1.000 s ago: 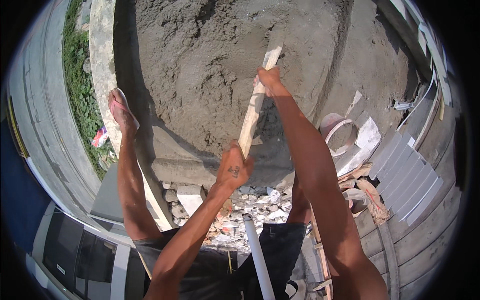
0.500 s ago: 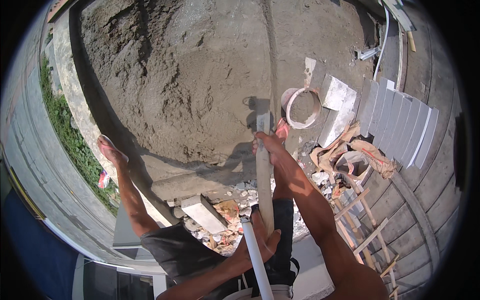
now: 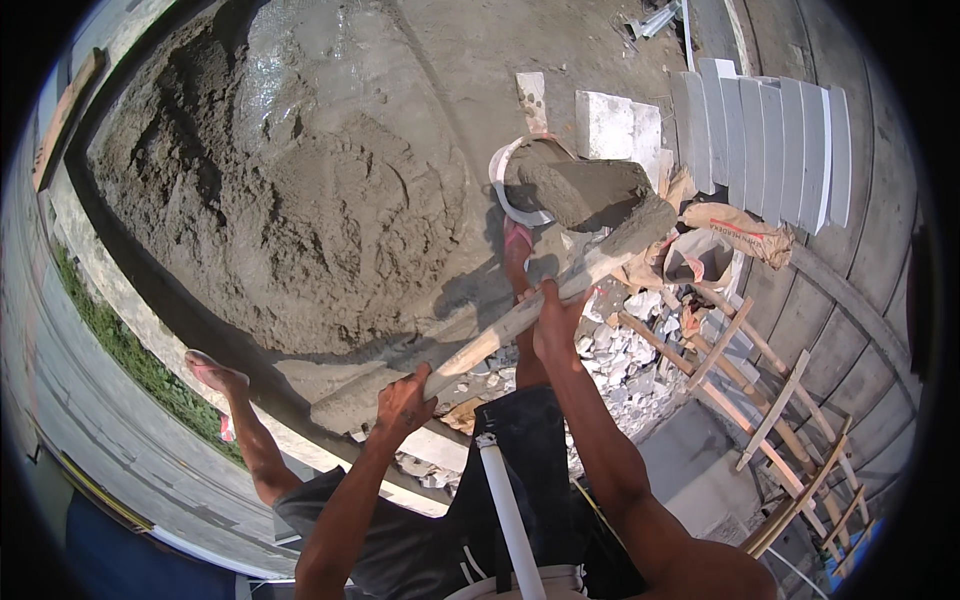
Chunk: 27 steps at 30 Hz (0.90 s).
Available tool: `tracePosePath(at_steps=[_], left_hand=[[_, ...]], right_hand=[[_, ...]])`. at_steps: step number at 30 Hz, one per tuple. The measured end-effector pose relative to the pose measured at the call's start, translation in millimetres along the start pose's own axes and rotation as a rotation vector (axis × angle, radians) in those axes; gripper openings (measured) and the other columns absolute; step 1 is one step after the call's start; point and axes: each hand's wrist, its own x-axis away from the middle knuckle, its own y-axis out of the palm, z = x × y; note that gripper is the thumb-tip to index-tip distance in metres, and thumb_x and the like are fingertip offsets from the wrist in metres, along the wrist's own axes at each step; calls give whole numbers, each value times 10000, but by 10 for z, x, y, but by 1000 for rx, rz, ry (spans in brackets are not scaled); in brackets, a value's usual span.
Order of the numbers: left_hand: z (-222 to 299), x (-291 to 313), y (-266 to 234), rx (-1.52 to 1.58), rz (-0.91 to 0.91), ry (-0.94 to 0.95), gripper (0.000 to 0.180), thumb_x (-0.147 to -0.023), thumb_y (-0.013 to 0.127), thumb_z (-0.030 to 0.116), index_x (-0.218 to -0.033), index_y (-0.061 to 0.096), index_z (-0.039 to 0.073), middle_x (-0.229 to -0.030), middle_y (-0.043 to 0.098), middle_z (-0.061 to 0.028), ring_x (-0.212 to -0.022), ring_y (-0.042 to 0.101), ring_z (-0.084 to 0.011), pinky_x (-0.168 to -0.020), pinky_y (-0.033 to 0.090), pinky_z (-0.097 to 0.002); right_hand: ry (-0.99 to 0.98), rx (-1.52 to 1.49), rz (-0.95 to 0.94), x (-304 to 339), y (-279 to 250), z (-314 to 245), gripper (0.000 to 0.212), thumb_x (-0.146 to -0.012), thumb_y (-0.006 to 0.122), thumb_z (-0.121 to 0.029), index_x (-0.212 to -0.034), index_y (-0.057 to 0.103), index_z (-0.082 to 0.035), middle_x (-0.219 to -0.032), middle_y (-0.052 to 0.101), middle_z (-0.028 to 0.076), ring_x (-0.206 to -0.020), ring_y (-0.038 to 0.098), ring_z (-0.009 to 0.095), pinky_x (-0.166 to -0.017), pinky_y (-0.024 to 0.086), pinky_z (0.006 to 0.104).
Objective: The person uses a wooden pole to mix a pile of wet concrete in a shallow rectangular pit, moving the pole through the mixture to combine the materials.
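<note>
My left hand (image 3: 405, 402) is closed round the near end of the long wooden handle of a hoe (image 3: 500, 335). Farther up the same handle, my right hand (image 3: 556, 315) grips it too. The hoe slants up to the right, its mortar-coated blade (image 3: 585, 190) hanging over a round bucket (image 3: 512, 205). That blade hides much of the bucket's mouth. A broad heap of wet mortar (image 3: 290, 230) spreads ahead of me, left of the bucket. My sandalled feet stand on either side of the heap's near edge.
White blocks (image 3: 605, 125) lie behind the bucket, with a row of grey panels (image 3: 765, 145) to their right. Torn paper bags (image 3: 735, 232), broken rubble (image 3: 630, 345) and a wooden ladder (image 3: 740, 410) are at the right. A low concrete wall (image 3: 120, 270) borders the left.
The hoe has swung from pointing straight ahead to slanting right, with its blade now over the bucket. My left hand has come forward and left from near my waist. The view has shifted.
</note>
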Motion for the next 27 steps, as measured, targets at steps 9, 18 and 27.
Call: tracePosePath(at_steps=[9,18,27], left_hand=[[89,-279,-7,-10,2,-53,463,-786,719,184,-1170,472,104,-960,699,-229,-932,653,-447,-814,509,-529],[468,-764,-53,102,100,-33,393,-771,663,136,-1125,514,55,-881,668,-276,-872,639,-481,-762,501,-546],[510,-1030,502,219,154,-37,344,-762,629,115,-1081,542,22,-849,641,-307,-882,627,-501,-760,503,-542]], right_hand=[[-122,-48,62,-14,-45,-144,762,-888,591,0,-1468,126,-168,-1022,495,133,-771,579,223,-694,562,418],[-72,-41,19,-952,445,-290,591,-883,592,-17,-1337,221,-98,-898,529,140,-661,581,184,-542,504,334],[-100,132,67,-1401,231,-99,799,-889,593,-43,-1483,58,-71,-950,569,162,-706,595,194,-549,501,335]])
